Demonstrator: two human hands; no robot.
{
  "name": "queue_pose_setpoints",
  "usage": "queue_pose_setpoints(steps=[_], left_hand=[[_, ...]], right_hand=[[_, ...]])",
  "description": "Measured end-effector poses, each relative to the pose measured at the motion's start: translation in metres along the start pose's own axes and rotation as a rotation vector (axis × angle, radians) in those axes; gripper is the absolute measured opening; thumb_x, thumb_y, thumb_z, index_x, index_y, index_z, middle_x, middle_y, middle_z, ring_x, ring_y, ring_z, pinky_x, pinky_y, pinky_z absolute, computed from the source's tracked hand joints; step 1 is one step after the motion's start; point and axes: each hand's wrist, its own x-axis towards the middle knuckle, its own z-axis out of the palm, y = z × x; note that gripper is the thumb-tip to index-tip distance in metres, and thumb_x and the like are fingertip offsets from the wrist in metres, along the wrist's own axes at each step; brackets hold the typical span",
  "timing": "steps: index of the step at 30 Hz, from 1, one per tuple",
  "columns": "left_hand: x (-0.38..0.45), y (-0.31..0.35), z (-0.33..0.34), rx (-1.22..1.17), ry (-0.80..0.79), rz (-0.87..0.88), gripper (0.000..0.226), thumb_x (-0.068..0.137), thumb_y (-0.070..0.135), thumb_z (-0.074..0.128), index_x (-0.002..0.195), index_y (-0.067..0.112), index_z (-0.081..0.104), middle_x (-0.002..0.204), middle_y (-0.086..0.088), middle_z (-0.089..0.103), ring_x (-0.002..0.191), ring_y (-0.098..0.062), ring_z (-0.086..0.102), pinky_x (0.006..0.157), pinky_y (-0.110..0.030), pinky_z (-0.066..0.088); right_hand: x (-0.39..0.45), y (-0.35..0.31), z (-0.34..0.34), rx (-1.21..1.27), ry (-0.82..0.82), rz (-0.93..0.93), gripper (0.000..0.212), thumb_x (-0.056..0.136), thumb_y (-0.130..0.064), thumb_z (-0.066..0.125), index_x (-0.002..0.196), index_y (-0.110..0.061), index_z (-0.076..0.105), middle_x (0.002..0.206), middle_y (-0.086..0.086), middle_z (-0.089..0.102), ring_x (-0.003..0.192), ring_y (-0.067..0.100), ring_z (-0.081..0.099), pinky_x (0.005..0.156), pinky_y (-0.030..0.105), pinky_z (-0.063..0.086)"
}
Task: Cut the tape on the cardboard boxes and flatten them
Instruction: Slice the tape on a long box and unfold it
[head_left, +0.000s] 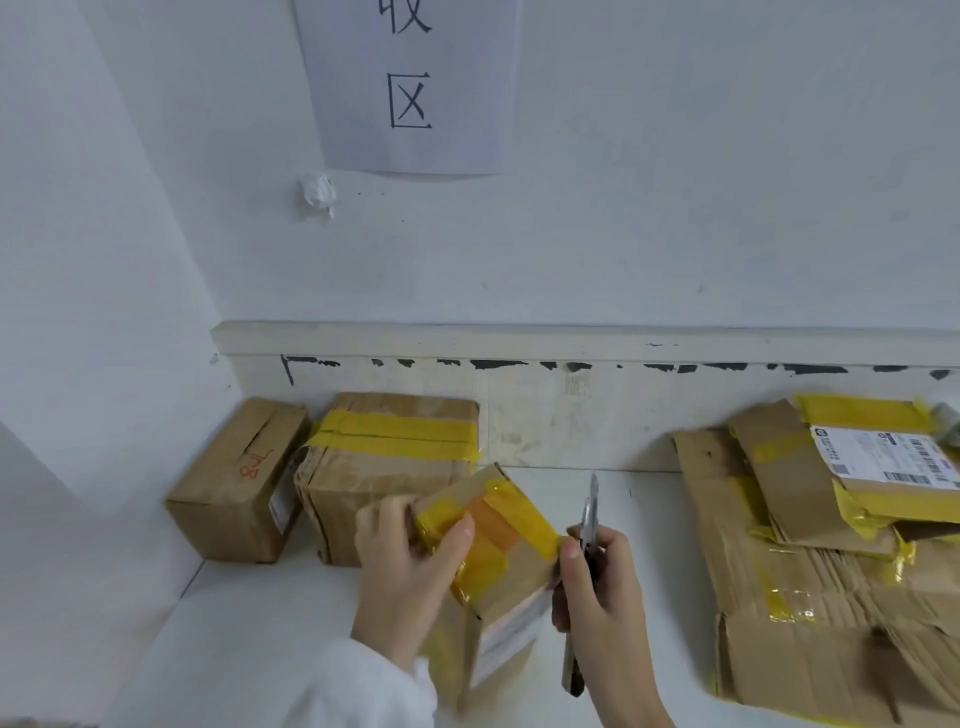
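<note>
- A small taped box (493, 561) is gripped by the left hand (410, 561); a utility knife (587, 540) is clasped in the right hand (597, 587).
- Behind the small taped box, two sealed boxes (395, 457) are stacked against the wall.
- Right of it, flattened cardboard (810, 597) is piled.

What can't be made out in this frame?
- Held box: its near lower part is blurred, and the left hand covers one end. Head view.
- Cutter: the right hand hides its middle; whether the blade touches the tape cannot be told.
- Shipping label on the flattened pile: print too small, cut off by the right edge.
- Wall sign: top cut off by the frame.
</note>
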Motion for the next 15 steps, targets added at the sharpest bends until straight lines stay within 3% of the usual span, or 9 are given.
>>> queue_pose_setpoints(steps=[2, 4, 6, 9, 11, 15], left_hand=[[0.007, 0.008, -0.002, 0.061, -0.064, 0.011, 0.028, 0.081, 0.025, 0.068, 0.100, 0.033, 0.048, 0.107, 0.011, 0.046, 0.100, -0.006, 0.049, 0.087, -0.023, 0.042], [0.010, 0.011, 0.000, 0.078, -0.133, 0.010, 0.030, 0.086, 0.016, 0.062, 0.107, 0.033, 0.049, 0.105, 0.011, 0.056, 0.093, -0.002, 0.056, 0.077, -0.014, 0.046], [0.009, 0.010, 0.006, 0.091, -0.118, 0.025, 0.022, 0.088, 0.019, 0.060, 0.104, 0.032, 0.051, 0.100, 0.007, 0.060, 0.091, -0.005, 0.059, 0.070, -0.014, 0.047], [0.004, 0.006, 0.017, 0.043, -0.037, 0.031, 0.018, 0.090, 0.017, 0.056, 0.098, 0.032, 0.051, 0.101, 0.004, 0.060, 0.097, -0.016, 0.059, 0.082, -0.031, 0.051], [0.001, 0.005, 0.022, 0.007, 0.005, 0.022, 0.018, 0.090, 0.016, 0.056, 0.097, 0.032, 0.052, 0.101, 0.001, 0.060, 0.098, -0.020, 0.059, 0.088, -0.044, 0.050], [0.000, 0.003, 0.028, 0.009, 0.015, 0.030, 0.020, 0.090, 0.015, 0.054, 0.098, 0.033, 0.051, 0.103, -0.004, 0.058, 0.099, -0.024, 0.057, 0.090, -0.051, 0.047]], right_hand=[[0.001, 0.002, -0.002, -0.114, -0.094, 0.063, 0.008, 0.095, -0.015, 0.048, 0.089, -0.012, 0.052, 0.054, -0.003, 0.045, 0.040, 0.008, 0.041, 0.042, 0.016, 0.034], [0.002, 0.002, -0.006, -0.231, -0.163, 0.116, 0.014, 0.098, -0.018, 0.044, 0.088, -0.015, 0.053, 0.058, -0.003, 0.048, 0.038, 0.008, 0.041, 0.043, 0.017, 0.034], [0.007, -0.006, -0.015, -0.400, -0.148, 0.102, 0.022, 0.100, -0.024, 0.037, 0.084, -0.026, 0.051, 0.066, -0.005, 0.055, 0.044, 0.006, 0.043, 0.048, 0.020, 0.036], [0.017, -0.027, -0.032, -1.050, -0.152, -0.049, 0.017, 0.101, -0.037, 0.028, 0.097, -0.044, 0.043, 0.075, -0.012, 0.060, 0.061, 0.008, 0.049, 0.053, 0.025, 0.037], [0.021, -0.040, -0.037, -1.415, -0.118, -0.151, 0.021, 0.101, -0.039, 0.027, 0.116, -0.039, 0.041, 0.069, -0.009, 0.049, 0.062, 0.016, 0.045, 0.047, 0.025, 0.030], [0.023, -0.056, -0.027, -1.600, -0.171, -0.151, 0.013, 0.097, -0.021, 0.044, 0.107, -0.028, 0.041, 0.061, -0.006, 0.032, 0.049, 0.013, 0.028, 0.042, 0.025, 0.018]])
